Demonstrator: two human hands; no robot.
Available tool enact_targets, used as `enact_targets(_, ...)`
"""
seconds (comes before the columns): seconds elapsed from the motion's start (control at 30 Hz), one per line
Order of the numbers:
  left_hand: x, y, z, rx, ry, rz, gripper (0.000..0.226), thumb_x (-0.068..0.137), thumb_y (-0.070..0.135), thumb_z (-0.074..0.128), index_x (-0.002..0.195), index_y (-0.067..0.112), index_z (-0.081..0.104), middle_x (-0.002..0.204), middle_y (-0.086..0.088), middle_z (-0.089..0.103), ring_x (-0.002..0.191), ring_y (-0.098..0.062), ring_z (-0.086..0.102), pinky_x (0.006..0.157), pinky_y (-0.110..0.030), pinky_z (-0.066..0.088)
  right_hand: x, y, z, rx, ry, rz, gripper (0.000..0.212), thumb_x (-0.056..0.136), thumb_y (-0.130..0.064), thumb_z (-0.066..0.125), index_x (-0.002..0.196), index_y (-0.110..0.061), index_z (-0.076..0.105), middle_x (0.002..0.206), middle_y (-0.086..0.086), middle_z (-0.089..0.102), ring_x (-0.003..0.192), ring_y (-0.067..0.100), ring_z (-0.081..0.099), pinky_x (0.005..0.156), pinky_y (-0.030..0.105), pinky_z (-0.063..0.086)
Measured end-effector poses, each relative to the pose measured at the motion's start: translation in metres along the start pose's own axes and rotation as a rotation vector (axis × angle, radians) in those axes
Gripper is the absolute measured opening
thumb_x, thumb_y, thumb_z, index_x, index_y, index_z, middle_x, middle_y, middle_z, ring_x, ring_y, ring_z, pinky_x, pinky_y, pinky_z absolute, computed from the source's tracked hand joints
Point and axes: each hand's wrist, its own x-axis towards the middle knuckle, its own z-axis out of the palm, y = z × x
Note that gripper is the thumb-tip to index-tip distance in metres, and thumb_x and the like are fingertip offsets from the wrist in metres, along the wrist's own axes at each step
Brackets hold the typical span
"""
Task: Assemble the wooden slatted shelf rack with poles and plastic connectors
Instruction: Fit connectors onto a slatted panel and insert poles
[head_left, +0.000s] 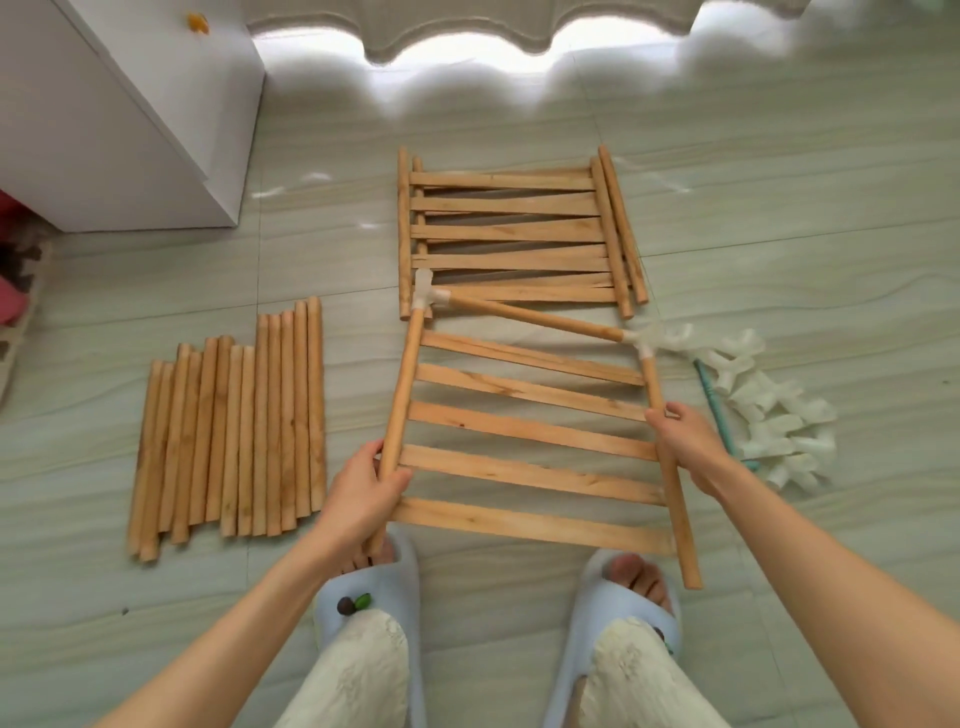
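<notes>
Nearest the camera, two feet in pale blue slippers (618, 618) stand on the tiled floor (779, 234), with light patterned trousers above them. Both forearms reach forward. The left hand (363, 493) is curled round the left rail of a slatted shelf panel (524, 431), thumb on the inner side, low on the rail. The right hand (685, 447) grips the right rail a little higher up, fingers wrapped round it. The hands are well apart, one on each side of the panel, which is held above the feet and tilted slightly.

The panel has five flat slats between its two round rails. At the far end of each rail sits a white plastic connector: the left connector (427, 296) and the right connector (644, 340). A wooden pole (535, 317) runs between them across the panel's far end.

To the left on the floor lies a row of loose poles (234, 431), side by side. To the right lies a heap of spare white connectors (774, 415) beside a teal tool (719, 410).

Farther off, just beyond the held panel, a stack of slatted panels (514, 234) lies flat. At far left stands a white cabinet (130, 119), and a curtain hem (467, 31) hangs along the top.
</notes>
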Motion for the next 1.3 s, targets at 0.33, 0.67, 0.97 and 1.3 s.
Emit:
enact_targets(0.33,-0.016,0.129,-0.075,0.161,0.147,0.581,0.034,0.089,0.018,0.059,0.122,0.022,0.053,0.092,0.002,0.054,0.081,-0.01,0.05,0.07,-0.02,0.039,-0.023,-0.053,0.005,0.217,-0.139,-0.001,0.046,0.096,-0.024,0.048,0.136,-0.005,0.038,0.128,0.014,0.051,0.106,0.027,0.056,0.088,0.04,0.049)
enact_targets(0.67,-0.031,0.183,-0.062,0.256,0.167,0.808,0.051,0.084,0.02,0.066,0.133,0.021,0.048,0.105,0.003,0.056,0.089,-0.009,0.052,0.085,-0.027,0.047,-0.105,-0.183,-0.004,0.069,0.109,-0.778,0.036,0.093,-0.037,0.05,0.122,-0.015,0.056,0.098,-0.009,0.061,0.096,0.01,0.058,0.088,0.033,0.051)
enact_targets(0.97,-0.062,0.174,-0.059,0.269,-0.108,0.775,0.059,0.085,0.03,0.063,0.139,0.028,0.038,0.091,0.023,0.055,0.088,0.003,0.056,0.077,-0.012,0.048,-0.132,-0.211,-0.006,0.531,-0.082,-0.337,0.016,0.089,-0.011,0.06,0.073,-0.009,0.06,0.077,0.007,0.065,0.078,0.021,0.067,0.07,0.028,0.057)
enact_targets(1.3,-0.076,0.161,-0.074,0.184,0.183,0.848,0.032,0.083,0.024,0.066,0.114,0.021,0.058,0.101,0.009,0.056,0.089,0.0,0.052,0.074,-0.006,0.043,-0.156,-0.207,-0.029,0.913,-0.176,-0.172,0.007,0.092,-0.005,0.054,0.093,0.001,0.058,0.086,0.014,0.065,0.084,0.024,0.067,0.073,0.035,0.058)
